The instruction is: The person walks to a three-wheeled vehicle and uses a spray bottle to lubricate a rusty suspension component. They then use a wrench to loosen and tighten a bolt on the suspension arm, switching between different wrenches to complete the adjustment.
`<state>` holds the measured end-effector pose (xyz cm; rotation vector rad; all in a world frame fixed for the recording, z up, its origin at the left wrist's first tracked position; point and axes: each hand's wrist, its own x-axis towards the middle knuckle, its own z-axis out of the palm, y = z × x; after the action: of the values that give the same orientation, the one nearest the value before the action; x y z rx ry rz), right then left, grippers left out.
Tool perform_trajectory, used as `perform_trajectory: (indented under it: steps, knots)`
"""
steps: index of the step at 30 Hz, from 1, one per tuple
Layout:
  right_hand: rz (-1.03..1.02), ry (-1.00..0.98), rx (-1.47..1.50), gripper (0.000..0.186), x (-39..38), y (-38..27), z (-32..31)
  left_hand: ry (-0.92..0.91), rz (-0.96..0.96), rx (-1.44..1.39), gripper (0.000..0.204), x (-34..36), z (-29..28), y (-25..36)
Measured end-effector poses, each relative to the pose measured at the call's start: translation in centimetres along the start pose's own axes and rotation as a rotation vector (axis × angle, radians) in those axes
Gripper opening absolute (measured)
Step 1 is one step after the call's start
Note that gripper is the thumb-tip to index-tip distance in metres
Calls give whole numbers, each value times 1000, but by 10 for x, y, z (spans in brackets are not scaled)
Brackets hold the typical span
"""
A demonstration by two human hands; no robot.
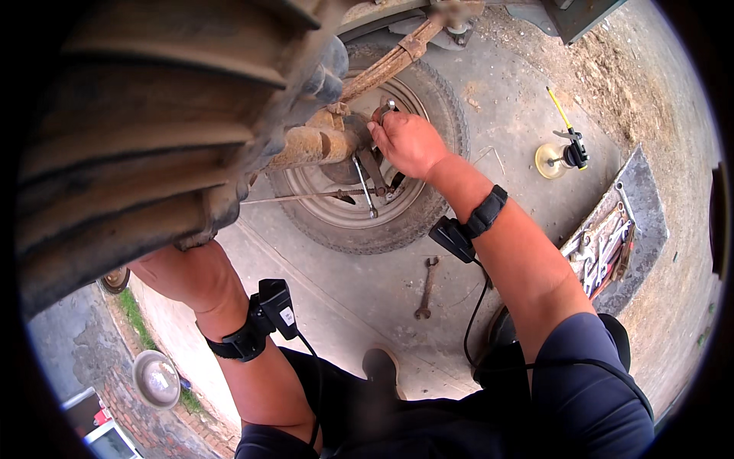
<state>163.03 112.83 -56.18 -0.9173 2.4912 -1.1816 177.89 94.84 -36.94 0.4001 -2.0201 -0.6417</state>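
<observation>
A steel spanner (384, 109), judged stiff and greasy, was gripped at its shank by the right hand (409, 143), up against the rusty axle fitting (321, 141). The left hand was hidden behind the tyre (145, 122), its state indiscernible.

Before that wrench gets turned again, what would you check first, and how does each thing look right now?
1. Right hand grips the wrench: ok.
2. Wrench head seated on its nut: cannot tell, the hand hides it.
3. Left hand: cannot tell, hidden behind the big tyre.
4. Spare wrench on the ground within reach: ok.
5. Tool tray nearby on the right: ok.
6. Wheel lying flat below the axle: ok.
</observation>
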Motion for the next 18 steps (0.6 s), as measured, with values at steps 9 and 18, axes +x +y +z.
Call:
perform_trajectory:
  steps: [9, 18]
  knots:
    - [-39, 10, -4, 30, 2, -2, -2, 48, -5, 39, 50, 1, 2, 6]
    - [-61, 31, -31, 34, -10, -4, 5, 86, 13, -9, 46, 2, 2, 6]
